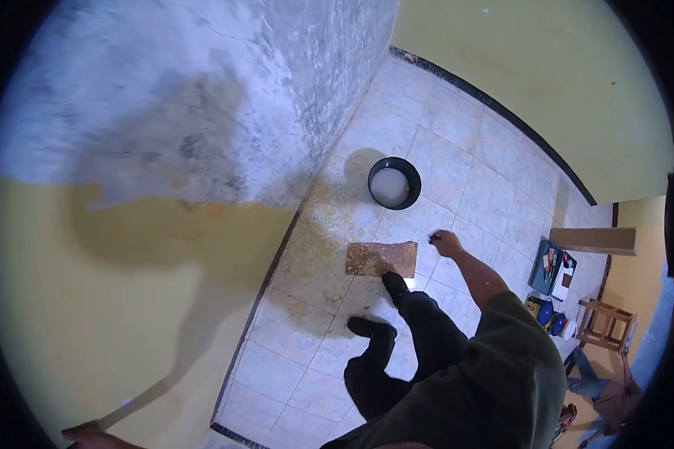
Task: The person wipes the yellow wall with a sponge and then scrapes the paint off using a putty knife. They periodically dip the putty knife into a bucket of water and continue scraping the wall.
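My right hand (445,243) is over the tiled floor, its fingers curled round a small dark object that I cannot make out. Below and to the left of it lies a brown, speckled sheet (374,260), with my shoe at its lower edge. A black bucket (415,196) holding whitish liquid stands above the sheet. At the bottom left, my left hand (84,432) is near the yellow wall (165,299), partly dark and cut off by the view's edge; its fingers are unclear.
Grey bare plaster (277,90) shows above the yellow paint. At the right are an open toolbox (545,268), a wooden stool (605,325), a brown box-like piece (595,240) and blue and white items. Another person (618,400) is at the lower right. Yellow flecks mark the floor (329,202).
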Demonstrator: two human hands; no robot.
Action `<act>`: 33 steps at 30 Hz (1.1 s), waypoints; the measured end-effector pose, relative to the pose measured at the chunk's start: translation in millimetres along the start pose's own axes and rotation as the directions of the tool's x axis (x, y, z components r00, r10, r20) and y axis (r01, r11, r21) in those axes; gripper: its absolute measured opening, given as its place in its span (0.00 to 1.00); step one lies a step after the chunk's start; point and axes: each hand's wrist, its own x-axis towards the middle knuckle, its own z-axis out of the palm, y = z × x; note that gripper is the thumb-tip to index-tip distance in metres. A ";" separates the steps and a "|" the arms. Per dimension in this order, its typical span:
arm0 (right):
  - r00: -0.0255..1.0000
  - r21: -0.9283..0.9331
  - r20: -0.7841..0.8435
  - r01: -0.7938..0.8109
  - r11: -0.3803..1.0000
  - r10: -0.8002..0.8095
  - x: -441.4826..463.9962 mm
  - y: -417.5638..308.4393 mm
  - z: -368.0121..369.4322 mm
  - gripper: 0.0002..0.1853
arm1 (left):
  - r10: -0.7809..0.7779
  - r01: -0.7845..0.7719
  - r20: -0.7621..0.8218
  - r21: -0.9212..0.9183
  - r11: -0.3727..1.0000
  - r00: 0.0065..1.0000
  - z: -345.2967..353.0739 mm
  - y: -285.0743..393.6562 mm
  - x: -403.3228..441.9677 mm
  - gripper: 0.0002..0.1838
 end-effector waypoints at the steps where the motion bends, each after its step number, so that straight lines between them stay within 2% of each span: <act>1: 0.999 0.067 0.026 0.036 0.997 -0.038 42.5 -16.2 10.1 0.12 | -0.068 0.081 0.097 -0.129 0.988 0.993 -21.0 42.0 -13.0 0.56; 2: 0.998 0.068 0.014 0.056 0.996 -0.057 74.9 -38.1 15.0 0.12 | -0.119 0.169 0.202 -0.253 0.953 0.972 -28.1 70.6 -28.8 0.55; 5: 0.981 0.111 -0.089 0.182 0.977 -0.173 165.7 -64.5 45.9 0.13 | -0.090 0.139 0.208 -0.233 0.963 0.974 -18.4 89.6 -85.7 0.56; 6: 0.984 0.123 -0.104 0.154 0.980 -0.141 192.2 -66.0 55.9 0.14 | -0.077 0.118 0.176 -0.239 0.964 0.981 -17.3 89.0 -99.7 0.54; 8: 0.982 0.092 -0.133 0.144 0.985 -0.131 231.6 -73.1 72.2 0.15 | 0.048 -0.036 0.033 -0.277 0.960 0.998 10.3 73.1 -124.6 0.51; 10: 0.988 0.121 -0.080 0.142 0.982 -0.133 281.2 -49.6 103.8 0.17 | 0.232 -0.265 -0.152 -0.259 0.929 0.961 31.1 58.6 -141.7 0.49; 11: 0.989 0.119 -0.056 0.142 0.983 -0.136 300.6 -37.7 115.9 0.19 | 0.292 -0.335 -0.206 -0.223 0.915 0.934 32.4 47.8 -147.6 0.48; 12: 0.982 0.044 0.010 0.188 0.981 -0.188 304.5 -40.0 112.4 0.22 | 0.409 -0.435 -0.213 -0.093 0.896 0.887 27.7 44.1 -139.5 0.47; 13: 0.985 0.054 -0.015 0.173 0.983 -0.173 316.1 -27.5 121.7 0.25 | 0.394 -0.411 -0.161 -0.087 0.908 0.905 24.8 44.2 -140.4 0.42; 14: 0.999 -0.056 0.036 0.013 0.998 -0.011 299.9 -55.0 99.4 0.26 | 0.298 -0.324 -0.147 -0.206 0.923 0.943 21.2 56.8 -144.9 0.42; 15: 0.999 -0.254 -0.054 -0.012 0.967 -0.001 312.9 -42.5 109.3 0.25 | 0.334 -0.356 -0.146 -0.165 0.920 0.931 7.3 84.1 -149.1 0.45; 16: 0.919 -0.529 -0.210 0.180 0.829 -0.334 305.4 -22.8 114.1 0.24 | 0.270 -0.286 -0.109 -0.178 0.942 0.957 12.9 74.3 -148.6 0.45; 17: 0.953 -0.535 -0.173 0.121 0.836 -0.249 323.4 -1.1 127.3 0.23 | 0.200 -0.212 -0.076 -0.195 0.958 0.977 18.1 63.5 -148.4 0.45; 18: 1.000 -0.401 -0.006 -0.009 0.916 0.007 340.4 7.1 131.7 0.24 | 0.145 -0.152 -0.060 -0.138 0.979 0.988 15.9 70.2 -153.0 0.46; 19: 0.988 -0.436 -0.053 0.106 0.894 -0.143 363.6 47.4 157.0 0.24 | 0.081 -0.084 -0.046 -0.088 0.993 0.996 12.4 83.8 -161.6 0.47; 20: 0.982 -0.523 -0.015 0.153 0.838 -0.189 363.2 46.4 159.3 0.22 | 0.077 -0.086 -0.095 -0.090 0.992 0.992 12.8 96.8 -176.9 0.48; 21: 0.977 -0.688 -0.010 0.149 0.710 -0.215 387.4 64.8 180.5 0.19 | 0.074 -0.087 -0.136 -0.090 0.992 0.988 10.0 113.0 -198.0 0.48; 23: 0.998 -0.631 -0.006 0.045 0.774 -0.062 402.5 66.1 198.2 0.18 | 0.014 -0.027 -0.104 -0.127 0.992 0.994 -0.2 149.2 -247.2 0.50; 25: 0.973 -0.619 0.210 0.209 0.757 -0.097 399.9 62.5 187.3 0.18 | 0.011 -0.022 -0.073 -0.147 0.989 0.997 -1.6 174.0 -288.1 0.52; 27: 0.980 -0.579 0.137 0.195 0.792 -0.142 383.5 52.0 163.1 0.18 | 0.022 -0.028 -0.041 -0.150 0.988 0.999 -5.2 193.8 -314.8 0.53; 29: 0.954 -0.701 0.227 0.300 0.647 -0.197 362.0 54.1 144.2 0.21 | 0.003 -0.004 -0.005 -0.210 0.978 1.000 -15.9 204.0 -321.6 0.52; 30: 0.977 -0.691 0.096 0.204 0.693 -0.193 353.6 56.8 141.1 0.23 | -0.002 0.001 -0.006 -0.222 0.975 1.000 -15.8 203.3 -319.9 0.52; 31: 0.946 -0.729 0.306 0.307 0.612 -0.110 349.9 46.8 116.9 0.24 | 0.007 -0.009 -0.009 -0.225 0.974 1.000 -20.4 205.4 -321.1 0.51; 32: 0.931 -0.778 0.351 0.348 0.524 -0.098 385.5 70.9 124.5 0.21 | 0.014 -0.020 -0.023 -0.240 0.971 1.000 -26.8 208.7 -321.0 0.50; 33: 0.845 -0.664 0.098 0.449 0.598 -0.526 400.3 110.3 130.9 0.18 | 0.008 -0.008 -0.002 -0.233 0.972 1.000 -26.3 207.3 -320.3 0.52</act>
